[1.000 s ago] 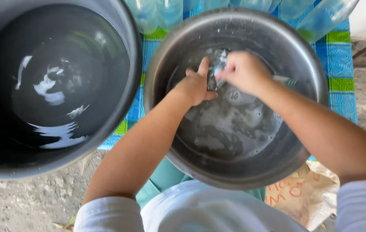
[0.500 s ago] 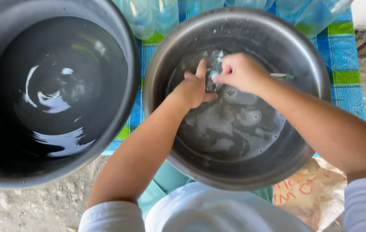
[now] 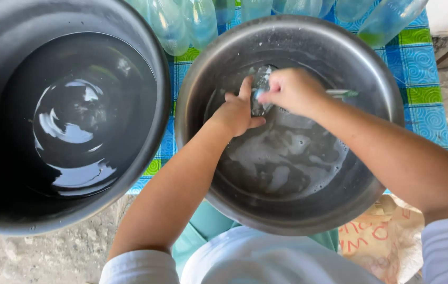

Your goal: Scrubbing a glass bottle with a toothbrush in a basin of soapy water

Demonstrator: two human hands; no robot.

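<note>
Seen from above, both hands stayed together over the soapy water in the metal basin: left hand fingers gripped a small clear glass, right hand clenched, still rubbing it

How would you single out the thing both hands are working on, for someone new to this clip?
Find the metal basin of soapy water on the right, beside the dark bucket. Above its middle, the left hand and right hand meet on a small clear glass object. Unlike the clear bottles behind the basin, it is inside and being gripped.
</note>
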